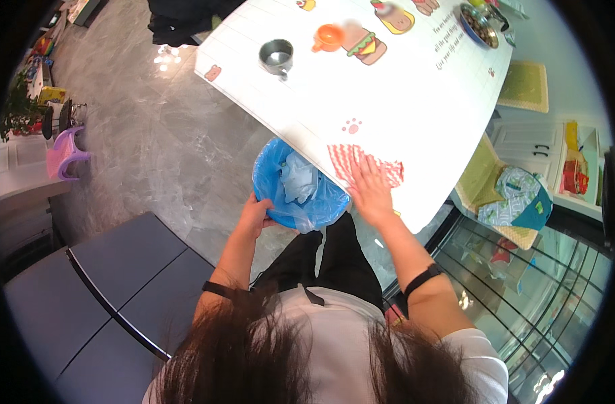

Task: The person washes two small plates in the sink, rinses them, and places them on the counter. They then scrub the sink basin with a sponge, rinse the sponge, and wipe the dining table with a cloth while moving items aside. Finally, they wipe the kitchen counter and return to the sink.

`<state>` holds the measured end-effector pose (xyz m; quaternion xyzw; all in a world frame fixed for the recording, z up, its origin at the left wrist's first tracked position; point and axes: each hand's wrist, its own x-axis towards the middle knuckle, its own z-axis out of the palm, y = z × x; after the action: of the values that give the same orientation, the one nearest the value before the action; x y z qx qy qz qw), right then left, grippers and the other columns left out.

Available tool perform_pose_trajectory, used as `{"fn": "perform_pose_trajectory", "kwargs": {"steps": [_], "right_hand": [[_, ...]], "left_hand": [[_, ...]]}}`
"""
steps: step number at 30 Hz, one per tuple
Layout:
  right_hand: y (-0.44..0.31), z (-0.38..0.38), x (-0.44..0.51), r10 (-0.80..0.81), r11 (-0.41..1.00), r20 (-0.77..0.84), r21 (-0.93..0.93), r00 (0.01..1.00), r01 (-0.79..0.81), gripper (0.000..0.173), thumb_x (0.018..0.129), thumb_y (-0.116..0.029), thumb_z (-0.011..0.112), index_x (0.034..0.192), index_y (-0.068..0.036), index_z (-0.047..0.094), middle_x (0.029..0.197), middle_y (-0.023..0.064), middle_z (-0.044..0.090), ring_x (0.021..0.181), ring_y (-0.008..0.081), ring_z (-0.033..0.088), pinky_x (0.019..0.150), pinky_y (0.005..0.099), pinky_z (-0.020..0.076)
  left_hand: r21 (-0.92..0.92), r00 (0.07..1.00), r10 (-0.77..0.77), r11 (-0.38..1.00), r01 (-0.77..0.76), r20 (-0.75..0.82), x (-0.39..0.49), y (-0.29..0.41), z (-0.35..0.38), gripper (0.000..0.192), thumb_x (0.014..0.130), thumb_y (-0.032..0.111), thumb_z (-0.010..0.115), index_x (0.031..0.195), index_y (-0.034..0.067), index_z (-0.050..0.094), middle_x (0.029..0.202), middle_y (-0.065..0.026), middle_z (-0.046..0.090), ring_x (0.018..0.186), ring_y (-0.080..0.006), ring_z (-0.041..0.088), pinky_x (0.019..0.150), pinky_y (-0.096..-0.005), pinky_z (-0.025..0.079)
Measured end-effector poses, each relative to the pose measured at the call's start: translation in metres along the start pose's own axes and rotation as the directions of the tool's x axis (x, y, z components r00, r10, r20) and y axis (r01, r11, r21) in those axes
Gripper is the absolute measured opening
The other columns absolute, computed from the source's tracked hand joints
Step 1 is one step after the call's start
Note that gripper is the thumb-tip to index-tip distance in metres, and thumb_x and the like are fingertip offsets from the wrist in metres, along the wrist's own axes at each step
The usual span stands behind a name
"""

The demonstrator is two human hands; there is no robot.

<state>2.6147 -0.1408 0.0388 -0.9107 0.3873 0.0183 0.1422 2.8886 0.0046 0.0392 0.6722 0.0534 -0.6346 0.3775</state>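
My left hand (257,214) grips the near-left side of a blue waste bin (332,212), thumb at its rim. A thin clear-blue plastic liner covers the inside, with crumpled white waste (300,177) lying in it. The bin is held at the edge of the white table (418,121), partly under it. My right hand (372,192) lies flat on a red-and-white striped cloth (342,159) near that same edge, palm down. The cloth is spread on the tabletop, and part of it is hidden under the fingers.
On the table stand a dark mug (276,56), an orange cup (329,38) and a metal bowl (476,28) with small round brown items. At right, a chair (481,171) bears a patterned cloth item (519,197). A grey cabinet (136,262) stands at left, a pink child's chair (65,154) beyond.
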Motion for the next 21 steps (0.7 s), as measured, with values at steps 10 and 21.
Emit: {"fn": "perform_pose_trajectory", "kwargs": {"steps": [10, 21], "right_hand": [[0.126, -0.038, 0.084, 0.803, 0.592, -0.067, -0.018, 0.592, -0.806, 0.073, 0.092, -0.061, 0.025, 0.149, -0.019, 0.01, 0.155, 0.0114, -0.002, 0.14, 0.0415, -0.005, 0.104, 0.0665, -0.0044], [0.209, -0.067, 0.295, 0.387, 0.904, -0.033, -0.18, 0.921, -0.386, 0.066, 0.095, -0.052, 0.026, 0.148, -0.014, 0.014, 0.155, 0.0121, 0.004, 0.14, 0.039, 0.002, 0.108, 0.0616, 0.0021]], "left_hand": [[-0.076, 0.99, 0.049, 0.995, -0.059, -0.129, 0.02, 0.041, -0.07, 0.061, 0.075, 0.007, 0.052, 0.132, 0.01, 0.033, 0.117, -0.0165, 0.052, 0.093, -0.0362, 0.061, 0.071, -0.0499, 0.056], [-0.131, 0.964, -0.041, 0.991, 0.006, -0.264, 0.054, 0.127, -0.119, 0.063, 0.075, 0.006, 0.051, 0.135, 0.01, 0.03, 0.122, -0.0184, 0.05, 0.098, -0.0391, 0.06, 0.077, -0.0512, 0.055]]}}
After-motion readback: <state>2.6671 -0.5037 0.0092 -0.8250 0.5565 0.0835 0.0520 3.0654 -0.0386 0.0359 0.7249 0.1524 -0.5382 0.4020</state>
